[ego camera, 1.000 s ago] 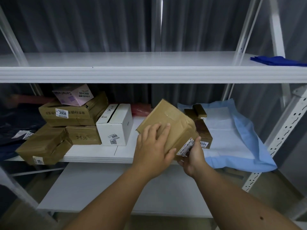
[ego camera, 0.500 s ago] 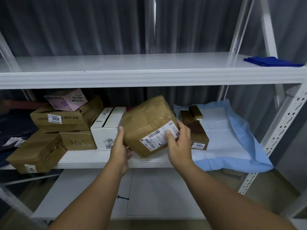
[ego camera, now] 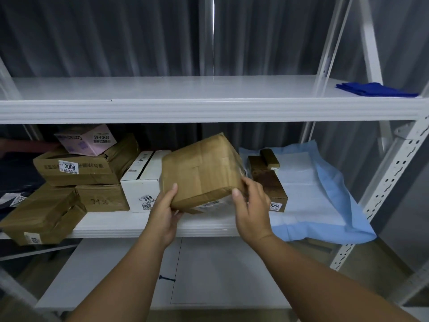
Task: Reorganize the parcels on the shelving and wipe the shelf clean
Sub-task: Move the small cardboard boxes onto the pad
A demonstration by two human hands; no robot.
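Both hands are holding a brown cardboard parcel (ego camera: 200,171) tilted above the front edge of the middle shelf (ego camera: 111,225). The left hand (ego camera: 163,216) is gripping the parcel's lower left corner, its thumb lying flat on the front face and its remaining fingers curling underneath, out of sight. The right hand (ego camera: 251,209) is gripping the lower right corner, thumb pressing on the front face and fingers wrapping round the side. The parcel is a creased, tape-wrapped box, and a white label is showing on its underside between the two thumbs. Just left of the left-hand fingers, a smooth white carton (ego camera: 144,182) marked 3008 is standing on the shelf. Further left, crumpled brown boxes are lying in a stack (ego camera: 81,173), topped by a tilted pink box (ego camera: 87,140), with one dented brown box (ego camera: 44,212) overhanging the shelf edge. Just behind the right-hand fingers, a dark brown box (ego camera: 270,188) labelled 3004 is carrying a small brown box (ego camera: 270,159). Both are resting on a light blue absorbent pad (ego camera: 325,196) that is draping over the shelf front. The shelving is white painted metal with perforated uprights (ego camera: 392,173). A folded dark blue cloth (ego camera: 376,89) is lying on the upper shelf (ego camera: 162,89), far right. A pleated grey curtain (ego camera: 116,36) is hanging behind the rack.
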